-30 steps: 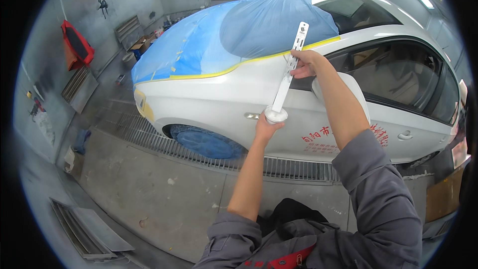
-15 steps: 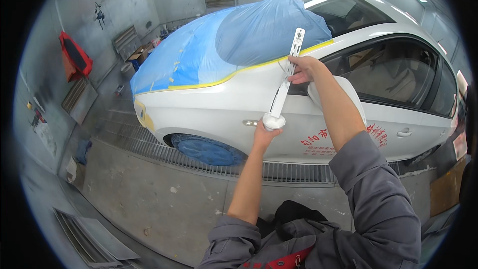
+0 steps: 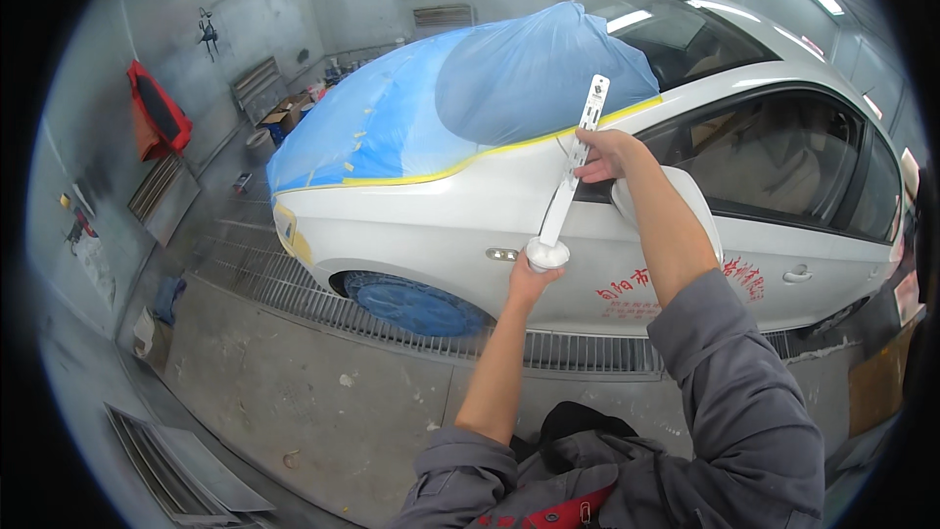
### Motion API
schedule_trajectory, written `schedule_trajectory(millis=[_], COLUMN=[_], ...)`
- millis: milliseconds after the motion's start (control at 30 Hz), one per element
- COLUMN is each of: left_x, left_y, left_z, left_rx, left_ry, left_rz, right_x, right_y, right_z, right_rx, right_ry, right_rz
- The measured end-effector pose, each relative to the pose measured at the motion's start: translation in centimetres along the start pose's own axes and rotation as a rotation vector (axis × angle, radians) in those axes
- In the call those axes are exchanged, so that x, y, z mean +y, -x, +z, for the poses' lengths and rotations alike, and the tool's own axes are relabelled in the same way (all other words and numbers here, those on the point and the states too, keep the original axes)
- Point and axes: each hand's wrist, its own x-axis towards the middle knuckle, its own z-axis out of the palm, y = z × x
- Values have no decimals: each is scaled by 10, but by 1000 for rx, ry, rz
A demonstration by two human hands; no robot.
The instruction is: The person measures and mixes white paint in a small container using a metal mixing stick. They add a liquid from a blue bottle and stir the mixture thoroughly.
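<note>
My left hand is closed round a small white cup. A long white slotted mixing stick stands tilted with its lower end in the cup. My right hand pinches the stick along its upper half. Both hands are in front of the white car's side, near its side mirror; whether they touch it I cannot tell.
Blue plastic sheeting edged with yellow tape covers the car's front. The front wheel is covered in blue. A floor grate runs under the car. A red item hangs on the left wall; metal panels lie at lower left.
The whole view has shifted slightly down in the picture, car included, with my hands, cup and stick moving down with it. My grips on cup and stick look unchanged.
</note>
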Motion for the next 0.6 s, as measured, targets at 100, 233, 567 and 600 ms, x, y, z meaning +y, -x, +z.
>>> schedule_trajectory(millis=[100,233,567,600], left_x=[-1,-2,-41,-43], left_y=[3,-3,-25,-25], left_z=[1,6,1,1], left_rx=[13,18,26,26], left_ry=[-29,13,1,4], left_rz=[-40,-7,40,42], right_x=[4,1,-6,-7], right_y=[-2,2,-9,-10], right_z=[0,-2,6,7], right_rx=[-5,24,-12,-23], right_ry=[-19,-15,-23,-30], right_rz=[9,20,49,54])
